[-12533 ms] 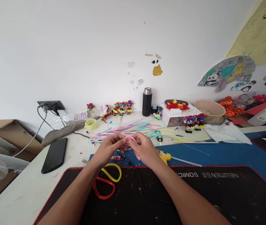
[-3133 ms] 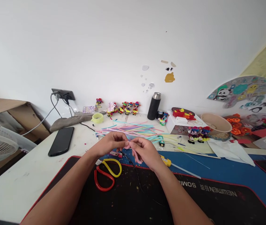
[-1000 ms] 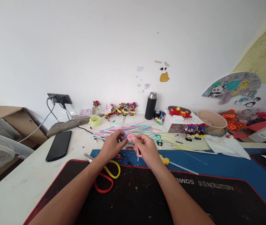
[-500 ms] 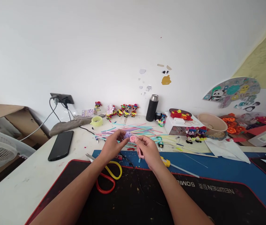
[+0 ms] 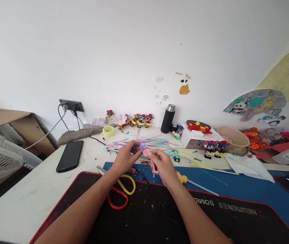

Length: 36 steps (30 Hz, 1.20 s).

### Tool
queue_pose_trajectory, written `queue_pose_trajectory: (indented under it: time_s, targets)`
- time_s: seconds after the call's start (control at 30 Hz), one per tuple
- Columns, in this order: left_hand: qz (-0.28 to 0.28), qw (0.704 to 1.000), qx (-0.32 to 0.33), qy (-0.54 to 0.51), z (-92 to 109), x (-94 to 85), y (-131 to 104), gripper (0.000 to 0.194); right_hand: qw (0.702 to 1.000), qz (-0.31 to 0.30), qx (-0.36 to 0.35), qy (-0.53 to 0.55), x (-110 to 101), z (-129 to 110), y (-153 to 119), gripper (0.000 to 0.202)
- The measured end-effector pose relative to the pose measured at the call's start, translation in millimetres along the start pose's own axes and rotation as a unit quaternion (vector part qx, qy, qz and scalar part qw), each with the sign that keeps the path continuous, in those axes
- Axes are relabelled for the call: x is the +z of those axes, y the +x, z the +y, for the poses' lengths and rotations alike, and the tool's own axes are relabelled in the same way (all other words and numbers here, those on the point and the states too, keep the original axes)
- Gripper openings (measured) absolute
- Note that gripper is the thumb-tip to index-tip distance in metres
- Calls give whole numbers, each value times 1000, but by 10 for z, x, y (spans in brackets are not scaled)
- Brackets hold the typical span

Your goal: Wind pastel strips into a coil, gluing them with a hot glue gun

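Between the thumb and fingers of my left hand (image 5: 125, 157) is a small purple rounded piece (image 5: 141, 147), fuzzy-looking. My right hand (image 5: 164, 166) pinches a pink strip coiled into a round (image 5: 146, 153), its loose tail hanging below the palm. The two pieces are close together, and I cannot tell whether they touch. Behind both hands lies a spread pile of pastel chenille stems (image 5: 151, 140). Scissors (image 5: 118, 206) with one red and one yellow handle lie partly under my left forearm. A yellow glue gun (image 5: 182, 177) with a glue stick lies beside my right wrist.
A black phone (image 5: 70, 156) and a roll of yellow-green tape (image 5: 108, 131) lie to the left. Further back stand small figurines (image 5: 141, 120) and a black thermos (image 5: 168, 119). A white box (image 5: 187, 138) and beige bowl (image 5: 232, 136) stand right. A black mat (image 5: 139, 223) covers the front.
The view has shifted slightly, so the whole scene sits a little further right. Both hands keep their grips on the purple and pink pieces, with hardly any other movement.
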State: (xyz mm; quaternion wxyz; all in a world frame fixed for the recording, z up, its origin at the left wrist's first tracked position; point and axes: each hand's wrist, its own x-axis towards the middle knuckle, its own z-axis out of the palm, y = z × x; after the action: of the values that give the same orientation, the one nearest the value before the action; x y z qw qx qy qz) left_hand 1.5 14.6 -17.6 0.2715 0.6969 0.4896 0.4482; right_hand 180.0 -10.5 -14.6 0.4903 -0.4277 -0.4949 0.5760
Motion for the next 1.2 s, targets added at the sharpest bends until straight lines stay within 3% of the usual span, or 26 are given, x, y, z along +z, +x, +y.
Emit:
queue_pose_trajectory:
  time_s: [0.6, 0.73, 0.83, 0.93, 1.03, 1.2]
  targets:
    - [-3, 1000, 13, -26, -123, 53, -2, 29, 1000, -16, -6, 5, 21, -38, -42, 39]
    - [-15, 996, -15, -88, -112, 51, 27, 31, 1000, -15, 2, 1, 11, -33, -39, 39]
    - [-42, 970, -91, -221, -115, 37, 65, 36, 1000, -18, 8, -8, 1, 21, -14, 39]
    - [-52, 912, -180, -365, -139, 17, 92, 41, 999, -20, 22, -15, 1, 113, 1, 40]
    - [-49, 867, -236, -437, -185, 7, 99, 45, 998, -26, 42, -45, 16, 201, -21, 41]
    - [-47, 857, -236, -455, -241, 0, 106, 43, 990, -54, 69, -107, 35, 245, -88, 38]
